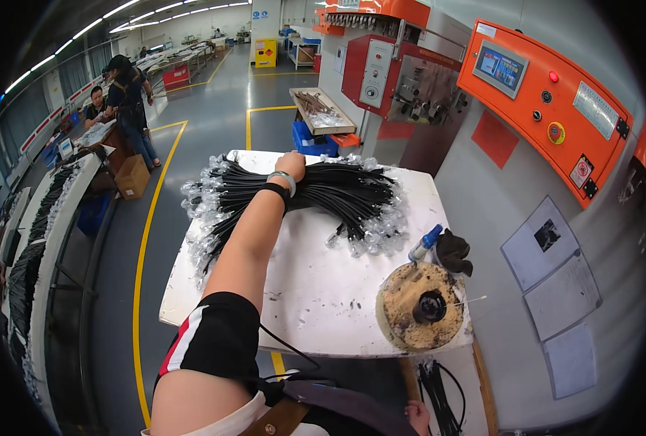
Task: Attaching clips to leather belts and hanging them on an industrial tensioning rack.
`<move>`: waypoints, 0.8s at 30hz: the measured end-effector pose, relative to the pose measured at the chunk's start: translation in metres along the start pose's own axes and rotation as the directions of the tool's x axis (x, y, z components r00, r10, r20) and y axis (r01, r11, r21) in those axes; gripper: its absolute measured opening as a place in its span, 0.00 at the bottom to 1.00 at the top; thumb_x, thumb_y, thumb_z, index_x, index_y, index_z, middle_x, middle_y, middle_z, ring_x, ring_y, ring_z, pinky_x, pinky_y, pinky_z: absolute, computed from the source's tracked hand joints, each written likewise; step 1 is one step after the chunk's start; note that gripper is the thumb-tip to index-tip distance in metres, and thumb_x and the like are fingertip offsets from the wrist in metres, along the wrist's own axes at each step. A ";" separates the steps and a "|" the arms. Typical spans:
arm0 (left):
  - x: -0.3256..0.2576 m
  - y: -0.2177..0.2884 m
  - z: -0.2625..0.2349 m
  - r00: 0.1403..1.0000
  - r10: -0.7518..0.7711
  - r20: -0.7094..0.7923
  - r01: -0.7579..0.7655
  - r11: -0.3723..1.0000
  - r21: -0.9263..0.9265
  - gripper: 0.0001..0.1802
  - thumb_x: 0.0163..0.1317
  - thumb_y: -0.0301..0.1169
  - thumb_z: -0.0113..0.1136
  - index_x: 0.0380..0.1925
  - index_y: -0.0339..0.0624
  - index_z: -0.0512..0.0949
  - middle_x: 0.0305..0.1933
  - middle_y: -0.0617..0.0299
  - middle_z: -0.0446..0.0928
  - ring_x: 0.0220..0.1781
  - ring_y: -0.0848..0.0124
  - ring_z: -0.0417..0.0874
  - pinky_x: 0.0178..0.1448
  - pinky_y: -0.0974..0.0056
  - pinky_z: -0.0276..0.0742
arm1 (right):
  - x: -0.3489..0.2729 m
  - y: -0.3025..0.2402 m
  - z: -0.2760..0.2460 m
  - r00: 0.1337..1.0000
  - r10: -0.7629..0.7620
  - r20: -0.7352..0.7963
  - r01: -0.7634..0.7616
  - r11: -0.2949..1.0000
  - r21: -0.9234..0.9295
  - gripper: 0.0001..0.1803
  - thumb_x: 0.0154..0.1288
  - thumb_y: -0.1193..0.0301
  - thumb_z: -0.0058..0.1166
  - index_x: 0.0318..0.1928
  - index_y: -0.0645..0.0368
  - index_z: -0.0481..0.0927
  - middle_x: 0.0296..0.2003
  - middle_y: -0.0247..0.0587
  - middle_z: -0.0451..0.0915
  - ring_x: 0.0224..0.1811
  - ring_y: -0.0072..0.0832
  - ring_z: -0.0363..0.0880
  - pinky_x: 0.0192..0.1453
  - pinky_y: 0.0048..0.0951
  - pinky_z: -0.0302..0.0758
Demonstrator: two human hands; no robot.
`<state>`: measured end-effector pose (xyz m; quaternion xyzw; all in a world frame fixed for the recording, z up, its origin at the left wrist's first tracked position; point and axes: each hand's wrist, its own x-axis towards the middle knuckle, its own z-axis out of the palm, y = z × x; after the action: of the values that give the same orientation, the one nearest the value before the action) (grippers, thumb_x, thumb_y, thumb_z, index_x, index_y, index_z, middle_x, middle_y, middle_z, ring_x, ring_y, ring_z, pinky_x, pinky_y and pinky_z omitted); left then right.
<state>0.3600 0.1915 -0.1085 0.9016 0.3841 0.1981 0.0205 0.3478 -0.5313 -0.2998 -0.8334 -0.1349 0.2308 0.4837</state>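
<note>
A thick bundle of black cables (337, 190) with clear plastic covers on their ends lies across a white worktable (301, 291). My left hand (290, 166) reaches over the middle of the bundle, its fingers curled down and closed on cables at the far side; the fingertips are hidden. A black band and a pale bangle circle that wrist. Low in the picture, my right hand (417, 417) shows only in part, fingers curled, beside more black cables (438, 400) on a lower surface. Whatever it may hold is hidden.
A round, stained tan pad (403, 309) with a black cup (430, 307) sits at the table's near right corner. Behind it are a blue-capped bottle (426, 243) and a dark cloth (453, 252). An orange machine panel (548, 102) borders the right. Two people stay at the far left.
</note>
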 end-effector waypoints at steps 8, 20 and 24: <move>0.018 -0.005 0.003 0.993 0.039 0.108 -0.023 0.989 -0.147 0.10 0.49 0.35 0.62 0.32 0.46 0.78 0.42 0.51 0.75 0.51 0.53 0.72 0.54 0.55 0.70 | 0.021 0.030 -0.024 0.980 0.136 0.147 -0.120 0.987 -0.110 0.18 0.64 0.66 0.40 0.49 0.59 0.75 0.35 0.47 0.80 0.39 0.35 0.77 0.45 0.32 0.72; 0.001 -0.019 -0.112 0.771 -0.005 -0.636 -0.403 0.771 -0.493 0.11 0.65 0.37 0.45 0.37 0.41 0.72 0.34 0.47 0.76 0.39 0.47 0.75 0.40 0.53 0.71 | 0.074 0.361 -0.036 0.898 -0.299 0.322 0.435 0.492 -0.754 0.33 0.59 0.45 0.46 0.56 0.58 0.72 0.49 0.47 0.76 0.56 0.34 0.72 0.56 0.28 0.69; -0.021 0.040 -0.197 0.584 0.095 -0.806 -0.567 0.759 -0.321 0.13 0.67 0.38 0.45 0.38 0.41 0.74 0.25 0.55 0.75 0.29 0.57 0.77 0.32 0.62 0.70 | 0.053 0.270 0.015 0.954 -0.196 0.228 0.293 0.778 -0.556 0.26 0.57 0.53 0.49 0.49 0.61 0.75 0.41 0.46 0.78 0.46 0.33 0.75 0.48 0.29 0.71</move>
<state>0.3013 0.1260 0.0733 0.7477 0.0981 0.6520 0.0785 0.3863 -0.6302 -0.5536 -0.8957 -0.3442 0.1783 0.2180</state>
